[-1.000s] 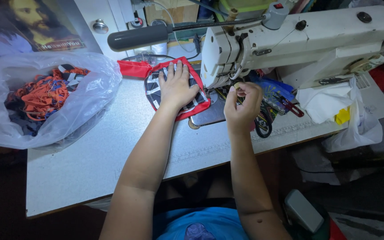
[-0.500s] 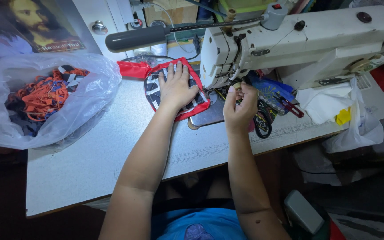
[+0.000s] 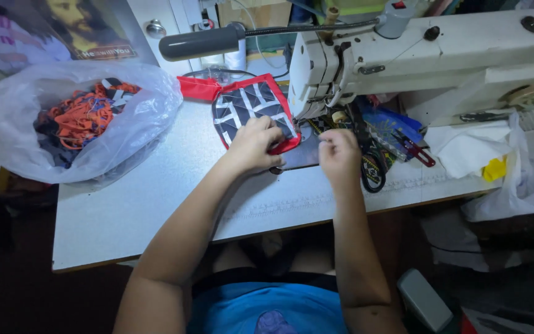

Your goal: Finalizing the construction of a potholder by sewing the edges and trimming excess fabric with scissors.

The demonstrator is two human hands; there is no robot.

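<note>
A small black-and-white patterned fabric piece with red binding (image 3: 250,107) lies on the sewing table (image 3: 156,204), beside the head of a white sewing machine (image 3: 428,55). My left hand (image 3: 253,145) grips its near edge, fingers curled over the red trim. My right hand (image 3: 339,154) is closed in a loose fist just right of it, below the needle area, fingertips pinched together; what they pinch is too small to see.
A clear plastic bag (image 3: 81,127) of orange and dark straps sits at the left of the table. Black-handled scissors (image 3: 372,167), blue items and a red tool lie right of my hand. White plastic and cloth (image 3: 495,167) pile at the far right.
My left hand slid from flat on top of the fabric to its near edge and curled onto it. My right hand dropped slightly away from the needle.
</note>
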